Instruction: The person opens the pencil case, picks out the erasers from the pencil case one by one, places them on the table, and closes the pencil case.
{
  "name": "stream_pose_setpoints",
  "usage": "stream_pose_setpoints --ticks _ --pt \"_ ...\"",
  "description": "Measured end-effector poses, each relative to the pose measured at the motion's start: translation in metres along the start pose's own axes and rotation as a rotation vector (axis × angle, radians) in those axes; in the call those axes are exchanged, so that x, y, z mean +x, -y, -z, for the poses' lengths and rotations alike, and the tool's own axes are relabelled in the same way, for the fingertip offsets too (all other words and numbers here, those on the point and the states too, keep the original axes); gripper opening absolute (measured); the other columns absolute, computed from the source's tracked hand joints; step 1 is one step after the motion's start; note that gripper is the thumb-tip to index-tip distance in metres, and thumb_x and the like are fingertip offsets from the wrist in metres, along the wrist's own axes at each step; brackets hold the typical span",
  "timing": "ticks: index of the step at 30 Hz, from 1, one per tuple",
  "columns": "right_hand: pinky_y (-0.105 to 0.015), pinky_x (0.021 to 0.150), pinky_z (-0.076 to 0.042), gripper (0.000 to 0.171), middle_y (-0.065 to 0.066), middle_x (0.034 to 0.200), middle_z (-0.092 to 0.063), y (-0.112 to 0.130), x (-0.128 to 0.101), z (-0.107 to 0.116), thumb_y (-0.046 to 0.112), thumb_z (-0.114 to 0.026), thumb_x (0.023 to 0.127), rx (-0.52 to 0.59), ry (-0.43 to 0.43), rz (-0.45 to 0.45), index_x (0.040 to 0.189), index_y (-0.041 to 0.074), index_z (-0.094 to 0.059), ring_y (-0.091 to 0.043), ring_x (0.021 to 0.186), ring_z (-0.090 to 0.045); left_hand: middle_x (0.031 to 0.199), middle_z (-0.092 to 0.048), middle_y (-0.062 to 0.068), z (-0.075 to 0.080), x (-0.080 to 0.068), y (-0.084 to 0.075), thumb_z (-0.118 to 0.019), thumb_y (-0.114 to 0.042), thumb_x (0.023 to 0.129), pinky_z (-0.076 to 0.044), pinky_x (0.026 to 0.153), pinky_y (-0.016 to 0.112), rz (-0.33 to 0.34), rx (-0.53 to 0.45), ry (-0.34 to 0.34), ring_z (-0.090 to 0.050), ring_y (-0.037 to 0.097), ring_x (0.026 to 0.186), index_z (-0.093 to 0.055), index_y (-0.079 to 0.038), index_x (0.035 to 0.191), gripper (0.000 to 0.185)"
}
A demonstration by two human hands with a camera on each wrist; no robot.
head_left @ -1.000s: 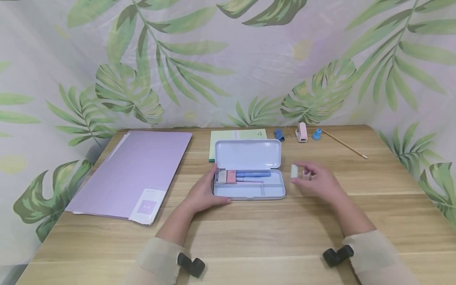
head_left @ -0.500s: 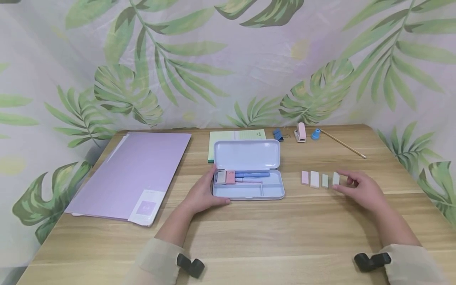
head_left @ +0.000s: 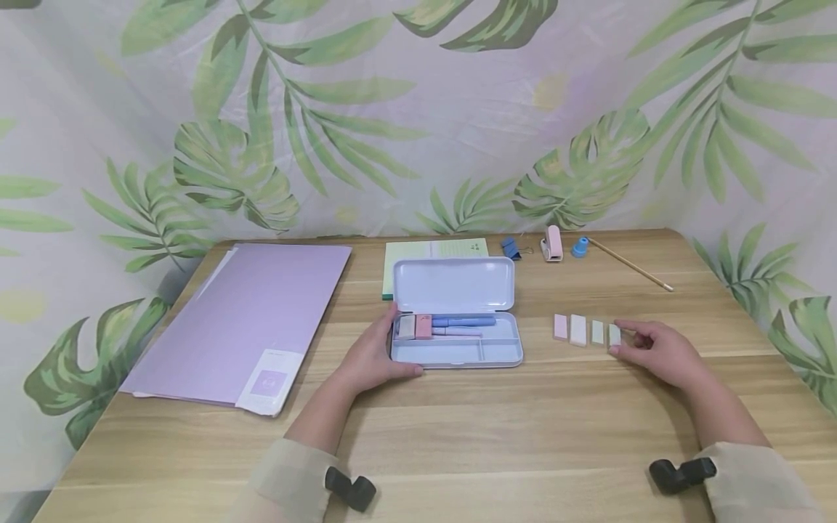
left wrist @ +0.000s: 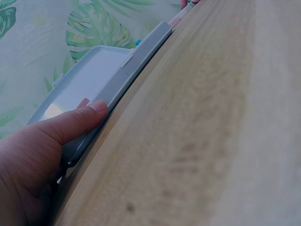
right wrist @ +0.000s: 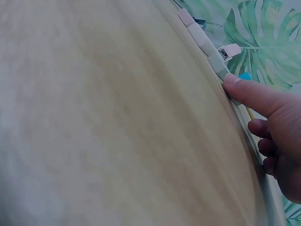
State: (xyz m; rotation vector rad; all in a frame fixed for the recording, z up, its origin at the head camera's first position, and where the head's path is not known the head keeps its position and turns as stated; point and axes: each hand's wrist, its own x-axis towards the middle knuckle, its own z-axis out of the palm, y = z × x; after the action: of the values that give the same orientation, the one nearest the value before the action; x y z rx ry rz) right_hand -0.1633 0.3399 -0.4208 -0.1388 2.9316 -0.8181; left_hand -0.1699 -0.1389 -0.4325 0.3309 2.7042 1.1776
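Observation:
An open pale blue pencil case (head_left: 454, 283) sits mid-table, its lid raised. My left hand (head_left: 369, 356) grips its left end, the thumb along the front edge; the other fingers are mostly hidden. Inside lie a whitish block (head_left: 406, 327), a pink block (head_left: 423, 327), a blue pen (head_left: 464, 321) and a lilac pen (head_left: 458, 332). To the right, a pink eraser (head_left: 560, 327), a white eraser (head_left: 577, 330) and a pale green eraser (head_left: 598, 332) form a row. At its right end my right hand (head_left: 663, 352) pinches another pale green eraser (head_left: 615, 335) between thumb and forefinger, down at the tabletop.
A purple folder (head_left: 248, 319) covers the left of the table. Behind the case lies a green notepad (head_left: 434, 248). Along the back stand a blue binder clip (head_left: 511, 248), a pink stapler-like item (head_left: 552, 244) and a blue cone-shaped piece (head_left: 580, 247), with a pencil (head_left: 631, 264) beside them.
My right hand has carried the pale green eraser rightward from beside the case to the row's right end, then lowered it to the table. The left hand has stayed on the case.

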Motion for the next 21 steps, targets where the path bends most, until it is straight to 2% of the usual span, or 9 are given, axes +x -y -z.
stream_pose_setpoints --ticks 5,8,13,18,21 --pt "-0.028 0.072 -0.040 0.068 -0.009 0.094 -0.054 0.007 -0.002 0.001 0.043 -0.069 0.089 0.045 -0.017 -0.022 0.140 0.001 -0.051 -0.020 0.085 -0.047 0.164 -0.020 0.012 0.001 0.000 0.000 -0.090 -0.047 0.063 -0.024 0.121 0.049 0.001 0.003 0.000 -0.023 0.033 0.150 -0.010 -0.012 0.159 0.129" --pt "-0.028 0.071 -0.040 0.067 -0.011 0.097 -0.055 0.020 0.001 -0.003 0.045 -0.067 0.090 0.081 -0.046 -0.019 0.141 0.003 -0.051 -0.021 0.087 -0.046 0.164 -0.020 0.012 0.001 -0.001 0.000 -0.090 -0.047 0.063 -0.024 0.121 0.048 0.005 0.007 0.000 -0.022 0.032 0.150 -0.010 -0.013 0.159 0.129" --pt "-0.029 0.072 -0.043 0.064 -0.013 0.104 -0.057 0.055 0.013 -0.015 0.043 -0.069 0.089 0.148 -0.053 0.021 0.139 0.004 -0.053 -0.023 0.091 -0.049 0.164 -0.020 0.012 0.002 -0.001 0.000 -0.090 -0.048 0.063 -0.024 0.121 0.049 0.005 0.004 0.000 -0.023 0.032 0.150 -0.010 -0.013 0.159 0.129" --pt "-0.030 0.076 -0.045 0.063 -0.012 0.105 -0.059 0.094 0.027 -0.036 0.039 -0.073 0.086 0.199 -0.011 0.096 0.137 0.006 -0.056 -0.024 0.094 -0.052 0.164 -0.020 0.011 0.001 -0.001 0.000 -0.089 -0.049 0.062 -0.025 0.121 0.049 0.004 -0.003 -0.002 -0.023 0.032 0.150 -0.011 -0.014 0.159 0.129" --pt "-0.032 0.080 -0.046 0.061 -0.010 0.105 -0.060 0.116 0.035 -0.052 0.039 -0.075 0.085 0.226 0.016 0.134 0.135 0.010 -0.058 -0.024 0.098 -0.053 0.164 -0.020 0.011 0.000 -0.001 0.000 -0.090 -0.049 0.062 -0.025 0.121 0.048 0.005 -0.001 -0.005 -0.023 0.031 0.150 -0.011 -0.014 0.159 0.130"
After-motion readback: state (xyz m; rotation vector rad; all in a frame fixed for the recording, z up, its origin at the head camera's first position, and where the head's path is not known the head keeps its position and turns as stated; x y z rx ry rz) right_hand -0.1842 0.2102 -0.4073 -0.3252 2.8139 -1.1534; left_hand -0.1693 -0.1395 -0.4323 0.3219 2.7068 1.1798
